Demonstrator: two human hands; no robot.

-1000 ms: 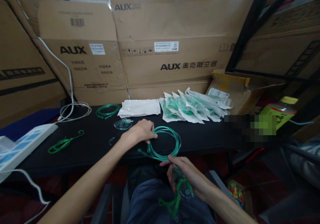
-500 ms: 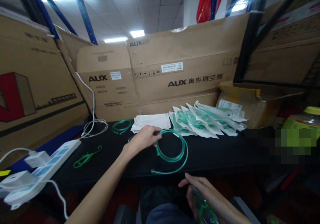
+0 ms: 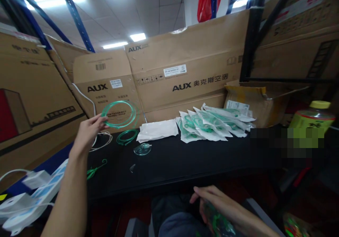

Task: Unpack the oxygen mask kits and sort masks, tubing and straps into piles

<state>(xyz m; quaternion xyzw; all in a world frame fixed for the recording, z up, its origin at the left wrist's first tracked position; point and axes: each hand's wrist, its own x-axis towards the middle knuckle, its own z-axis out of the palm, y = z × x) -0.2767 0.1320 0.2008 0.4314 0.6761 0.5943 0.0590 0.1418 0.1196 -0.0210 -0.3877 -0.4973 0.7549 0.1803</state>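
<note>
My left hand [image 3: 91,129] is closed on a coil of clear green tubing [image 3: 134,113], raised above the left back of the black table. Below it lies a second coil of green tubing [image 3: 127,137]. My right hand [image 3: 212,203] is low, in front of the table edge, with a clear plastic bag [image 3: 218,219] holding green pieces in its grasp. A clear oxygen mask [image 3: 143,149] rests on the table, and a small clear piece [image 3: 132,167] lies nearer to me. A bundled green cord [image 3: 92,172] sits beside my left forearm.
White packs [image 3: 158,130] lie at the back middle. Several sealed pouches with green tubing [image 3: 203,124] fan out to their right. A power strip [image 3: 50,191] with plugs is at the left, an open carton [image 3: 249,101] and yellow-capped bottle [image 3: 312,120] at the right. Cardboard [image 3: 185,64] walls the back.
My left hand has lifted the tubing coil off the table and carried it left. The mask and small clear piece now show. My right hand stays low with the bag.
</note>
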